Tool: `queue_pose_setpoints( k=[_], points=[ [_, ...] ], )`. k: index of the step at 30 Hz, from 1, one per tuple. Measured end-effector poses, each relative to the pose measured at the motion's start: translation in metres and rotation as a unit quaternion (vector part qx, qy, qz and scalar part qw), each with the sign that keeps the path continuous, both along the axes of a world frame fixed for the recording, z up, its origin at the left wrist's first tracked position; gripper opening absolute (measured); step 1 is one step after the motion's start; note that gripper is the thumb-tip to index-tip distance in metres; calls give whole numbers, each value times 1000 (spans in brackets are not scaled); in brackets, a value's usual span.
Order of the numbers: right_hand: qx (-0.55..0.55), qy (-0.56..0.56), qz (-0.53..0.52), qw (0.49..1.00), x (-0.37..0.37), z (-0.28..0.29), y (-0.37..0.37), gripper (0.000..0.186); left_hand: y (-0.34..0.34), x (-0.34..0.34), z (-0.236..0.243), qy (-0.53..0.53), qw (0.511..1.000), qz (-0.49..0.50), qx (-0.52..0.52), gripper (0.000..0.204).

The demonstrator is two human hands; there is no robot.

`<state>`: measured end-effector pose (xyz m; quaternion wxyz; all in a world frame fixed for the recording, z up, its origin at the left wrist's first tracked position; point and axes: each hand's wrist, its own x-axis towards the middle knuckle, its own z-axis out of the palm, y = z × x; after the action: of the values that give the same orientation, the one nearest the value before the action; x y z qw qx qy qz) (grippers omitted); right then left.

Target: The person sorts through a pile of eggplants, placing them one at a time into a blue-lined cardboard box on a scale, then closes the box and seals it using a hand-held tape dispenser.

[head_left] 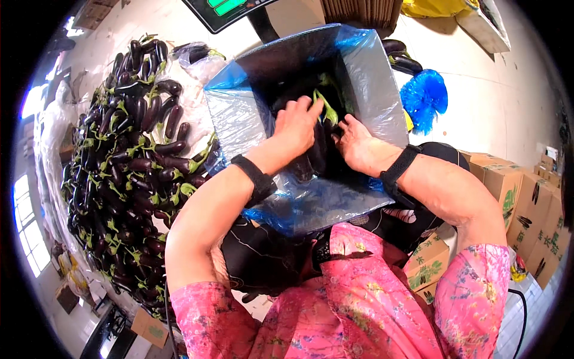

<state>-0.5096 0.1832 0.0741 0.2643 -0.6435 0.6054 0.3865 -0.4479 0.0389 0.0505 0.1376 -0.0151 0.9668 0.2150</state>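
Left hand laid on eggplants in lined box, right hand held beside it; neither grip can be told. Pale floor covered at left by eggplant heap; cartons stacked at right.

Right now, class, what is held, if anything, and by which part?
Any hold cannot be told for certain: the left hand is at an eggplant's green stem, the right hand close beside it.

I can't count the dark purple eggplants deep in the shadowed, open box lined with blue plastic film. My feed crops the black-framed, green-lit display at the top and the pink floral shirt below.
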Motion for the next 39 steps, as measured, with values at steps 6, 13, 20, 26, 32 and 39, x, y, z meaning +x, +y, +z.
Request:
queue_pose_setpoints(
  k=[6,13,20,26,32,39],
  points=[
    [-26,-43,-50,997,-4,13,-2,46,-6,-11,-12,-87,991,-95,-41,45],
    [-152,-62,-92,982,6,17,8,44,-82,-11,81,173,956,-13,235,47],
    [-287,-279,-194,896,3,24,-3,30,-180,146,98,146,755,504,395,35],
    [-163,-226,-285,917,-7,4,-64,33,-125,282,5,111,681,601,403,29],
    [-315,-217,-452,806,11,-30,-59,41,-42,340,-43,47,566,689,450,29],
    [-373,-256,-433,780,12,-49,-39,56,-20,348,-73,37,605,676,420,21]
  ],
)
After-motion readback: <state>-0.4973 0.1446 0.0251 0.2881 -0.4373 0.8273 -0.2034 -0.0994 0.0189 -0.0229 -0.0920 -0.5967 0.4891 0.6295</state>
